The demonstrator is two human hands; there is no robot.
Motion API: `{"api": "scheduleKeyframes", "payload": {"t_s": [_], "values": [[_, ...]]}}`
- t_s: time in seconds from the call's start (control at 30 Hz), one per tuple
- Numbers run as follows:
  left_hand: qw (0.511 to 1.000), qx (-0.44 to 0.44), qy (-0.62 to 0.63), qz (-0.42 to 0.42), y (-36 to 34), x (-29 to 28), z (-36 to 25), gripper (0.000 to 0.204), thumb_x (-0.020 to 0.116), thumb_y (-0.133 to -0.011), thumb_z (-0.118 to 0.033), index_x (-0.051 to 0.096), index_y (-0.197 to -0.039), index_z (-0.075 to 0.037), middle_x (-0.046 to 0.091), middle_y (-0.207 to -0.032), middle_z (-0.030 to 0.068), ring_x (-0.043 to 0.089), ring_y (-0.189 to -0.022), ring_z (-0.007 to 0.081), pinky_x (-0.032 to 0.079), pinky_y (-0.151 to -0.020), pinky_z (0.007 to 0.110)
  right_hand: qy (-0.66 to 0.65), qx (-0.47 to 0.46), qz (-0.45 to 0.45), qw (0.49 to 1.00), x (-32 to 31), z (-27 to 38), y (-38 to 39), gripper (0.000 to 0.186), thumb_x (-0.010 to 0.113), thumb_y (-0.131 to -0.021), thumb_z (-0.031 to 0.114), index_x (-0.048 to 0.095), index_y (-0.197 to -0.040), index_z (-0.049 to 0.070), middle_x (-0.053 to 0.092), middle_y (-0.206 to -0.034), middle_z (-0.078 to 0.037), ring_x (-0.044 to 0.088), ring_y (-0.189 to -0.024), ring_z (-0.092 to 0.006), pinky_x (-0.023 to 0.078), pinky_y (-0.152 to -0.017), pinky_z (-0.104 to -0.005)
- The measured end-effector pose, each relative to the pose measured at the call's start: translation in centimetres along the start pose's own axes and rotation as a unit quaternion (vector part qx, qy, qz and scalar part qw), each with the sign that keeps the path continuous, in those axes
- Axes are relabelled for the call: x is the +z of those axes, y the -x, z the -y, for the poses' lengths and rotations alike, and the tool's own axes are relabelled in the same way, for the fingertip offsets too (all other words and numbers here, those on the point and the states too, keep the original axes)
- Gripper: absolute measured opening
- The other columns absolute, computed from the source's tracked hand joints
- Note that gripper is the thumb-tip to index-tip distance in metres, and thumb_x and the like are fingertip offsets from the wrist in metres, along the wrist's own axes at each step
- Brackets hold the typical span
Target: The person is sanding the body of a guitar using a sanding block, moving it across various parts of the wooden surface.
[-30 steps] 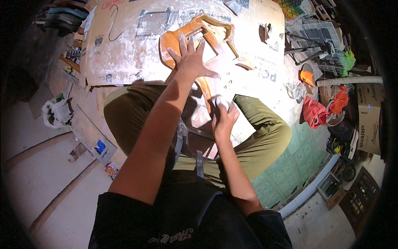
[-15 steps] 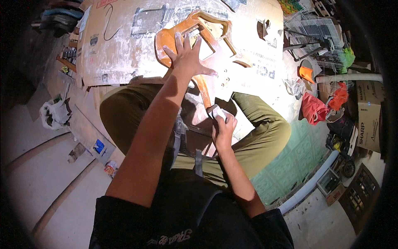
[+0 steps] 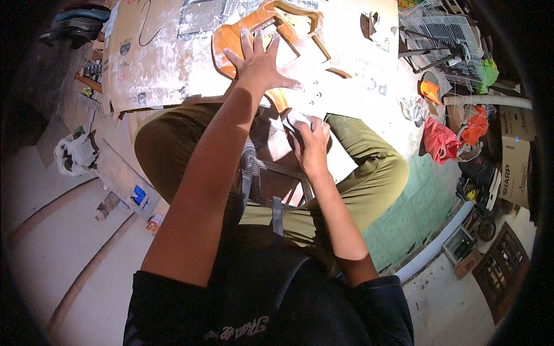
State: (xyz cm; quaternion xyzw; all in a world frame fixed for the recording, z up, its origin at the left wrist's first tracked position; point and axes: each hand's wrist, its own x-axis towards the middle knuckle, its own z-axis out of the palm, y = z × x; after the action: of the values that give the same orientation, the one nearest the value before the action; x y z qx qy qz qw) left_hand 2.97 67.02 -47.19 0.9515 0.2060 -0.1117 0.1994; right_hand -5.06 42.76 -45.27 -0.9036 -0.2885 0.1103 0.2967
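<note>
An orange-brown wooden electric guitar body [image 3: 227, 47] with cut-out cavities lies on a dusty cardboard sheet [image 3: 156, 63]. Its near horn points toward my lap, and glare washes out the lower right part. My left hand [image 3: 258, 66] rests on the body with fingers spread, thumb stretched to the right. At the near horn, my right hand [image 3: 312, 141] pinches a pale folded piece of sandpaper [image 3: 295, 117] against the wood's edge. The fingers partly cover the sandpaper.
My crossed legs [image 3: 375, 155] are under the cardboard's near edge. A white wire rack [image 3: 447, 43], a red bag [image 3: 440, 140] and a cardboard box [image 3: 515, 167] stand to the right. At left are a plastic bag [image 3: 77, 153] and a board [image 3: 127, 176].
My right hand has moved up along the horn with the sandpaper, away from its tip. My left hand keeps its place on the guitar body. The view has shifted slightly.
</note>
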Motion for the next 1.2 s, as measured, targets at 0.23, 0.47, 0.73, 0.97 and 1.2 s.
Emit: {"api": "scheduleKeyframes", "payload": {"t_s": [0.23, 0.47, 0.73, 0.97, 1.2], "values": [[1.000, -0.005, -0.016, 0.008, -0.4, -0.1, 0.0, 0.137, 0.084, -0.049, -0.074, 0.026, -0.159, -0.016, 0.011, -0.163, 0.0272, -0.007, -0.150, 0.0516, 0.000, -0.104, 0.083, 0.007, -0.033, 0.012, 0.999, -0.1, 0.4, -0.2, 0.045, 0.074, -0.069, -0.008, 0.065, -0.109, 0.010, 0.057, -0.119, -0.017, 0.050, -0.106, -0.0410, 0.040, -0.093, -0.0482], [0.999, -0.014, -0.027, -0.016, -0.5, 0.2, 0.0, 0.133, 0.086, -0.049, -0.072, 0.030, -0.158, -0.018, 0.017, -0.164, 0.0227, -0.002, -0.151, 0.0485, 0.002, -0.105, 0.084, -0.022, -0.018, 0.012, 1.000, 0.4, 0.2, -0.6, 0.033, 0.074, -0.073, 0.002, 0.067, -0.104, 0.013, 0.055, -0.114, -0.019, 0.051, -0.107, -0.0416, 0.041, -0.089, -0.0507], [1.000, -0.009, -0.027, -0.007, -0.3, 0.2, 0.0, 0.132, 0.086, -0.051, -0.070, 0.029, -0.158, -0.018, 0.018, -0.164, 0.0229, -0.001, -0.151, 0.0487, 0.003, -0.105, 0.083, -0.053, -0.052, -0.017, 0.997, 0.0, 0.7, -1.1, 0.033, 0.073, -0.075, 0.004, 0.067, -0.105, 0.013, 0.056, -0.113, -0.019, 0.051, -0.106, -0.0422, 0.041, -0.089, -0.0508], [1.000, -0.005, -0.021, 0.011, -0.3, 0.2, 0.1, 0.134, 0.082, -0.053, -0.075, 0.023, -0.160, -0.020, 0.010, -0.164, 0.0258, -0.008, -0.150, 0.0503, 0.000, -0.105, 0.083, -0.049, -0.022, -0.004, 0.999, -0.2, 1.1, -1.7, 0.032, 0.072, -0.076, 0.000, 0.066, -0.105, 0.010, 0.056, -0.114, -0.020, 0.050, -0.105, -0.0425, 0.041, -0.089, -0.0496], [0.999, -0.005, -0.040, -0.017, -0.4, 0.5, 0.1, 0.133, 0.085, -0.052, -0.072, 0.027, -0.159, -0.017, 0.016, -0.164, 0.0236, -0.002, -0.151, 0.0488, 0.003, -0.105, 0.083, -0.006, -0.033, 0.009, 0.999, 0.0, 0.7, -1.2, 0.032, 0.072, -0.076, 0.003, 0.067, -0.105, 0.013, 0.056, -0.113, -0.017, 0.051, -0.104, -0.0420, 0.041, -0.089, -0.0498]]}}
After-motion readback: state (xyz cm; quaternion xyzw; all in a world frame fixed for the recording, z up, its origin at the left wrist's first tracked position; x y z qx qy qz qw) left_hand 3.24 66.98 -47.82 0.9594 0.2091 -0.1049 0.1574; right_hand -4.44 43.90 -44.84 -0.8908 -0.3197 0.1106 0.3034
